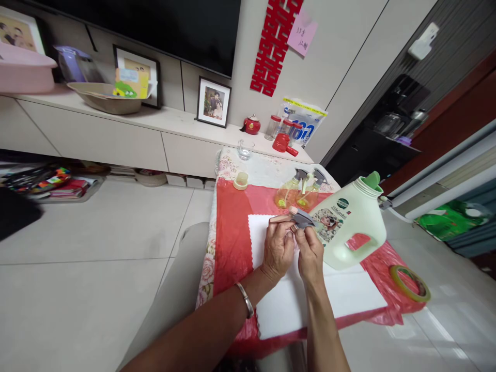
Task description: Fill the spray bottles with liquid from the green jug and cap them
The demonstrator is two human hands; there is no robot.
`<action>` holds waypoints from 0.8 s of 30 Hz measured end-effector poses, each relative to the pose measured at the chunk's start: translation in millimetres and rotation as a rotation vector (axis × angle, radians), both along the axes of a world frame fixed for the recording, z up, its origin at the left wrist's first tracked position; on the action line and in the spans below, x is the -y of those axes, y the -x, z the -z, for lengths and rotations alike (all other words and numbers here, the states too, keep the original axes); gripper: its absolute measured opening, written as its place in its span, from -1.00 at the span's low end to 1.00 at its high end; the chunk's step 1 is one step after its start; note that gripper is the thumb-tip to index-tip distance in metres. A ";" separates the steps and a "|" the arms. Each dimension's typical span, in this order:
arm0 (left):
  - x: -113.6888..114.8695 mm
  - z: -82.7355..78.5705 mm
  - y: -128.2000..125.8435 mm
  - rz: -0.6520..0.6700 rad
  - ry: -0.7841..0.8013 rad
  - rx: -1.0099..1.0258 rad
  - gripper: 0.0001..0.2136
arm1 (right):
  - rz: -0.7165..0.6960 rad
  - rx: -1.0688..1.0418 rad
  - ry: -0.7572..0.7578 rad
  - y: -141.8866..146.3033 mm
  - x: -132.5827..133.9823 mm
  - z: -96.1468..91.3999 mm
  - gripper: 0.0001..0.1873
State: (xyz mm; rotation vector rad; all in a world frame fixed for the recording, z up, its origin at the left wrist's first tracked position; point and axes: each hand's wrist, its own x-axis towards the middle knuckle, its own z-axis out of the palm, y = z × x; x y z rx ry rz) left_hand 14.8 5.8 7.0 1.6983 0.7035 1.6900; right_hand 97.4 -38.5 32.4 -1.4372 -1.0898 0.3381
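Both hands are close together above a white scalloped sheet [279, 310]. My left hand [278, 250], with a silver bangle at its wrist, has its fingers closed around a grey and pink trigger spray head [302, 219]. From the other side, my right hand [310, 253] pinches the same spray head near its collar. My fingers hide whatever is under the collar. Just beyond them stand two yellowish clear spray bottles [285, 195] with grey trigger heads. A pale green detergent jug [356, 222], its mouth uncapped and a green spout showing, stands right of my hands.
Red plastic sheeting [232, 232] covers the small table. A translucent yellowish cap [241, 181] and a glass cup [245, 150] sit toward the back. A tape roll [409, 283] lies at the right edge. Behind runs a low cabinet [116, 134] holding frames and jars.
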 end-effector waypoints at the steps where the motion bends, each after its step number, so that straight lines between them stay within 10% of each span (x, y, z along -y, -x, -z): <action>1: 0.0 -0.2 0.1 -0.003 -0.005 -0.005 -0.74 | -0.001 -0.009 -0.002 -2.0 0.1 2.4 -0.58; 24: 1.2 -3.7 0.1 0.020 0.033 -0.026 -0.73 | -0.036 -0.181 -0.098 -9.3 -7.1 25.8 -0.68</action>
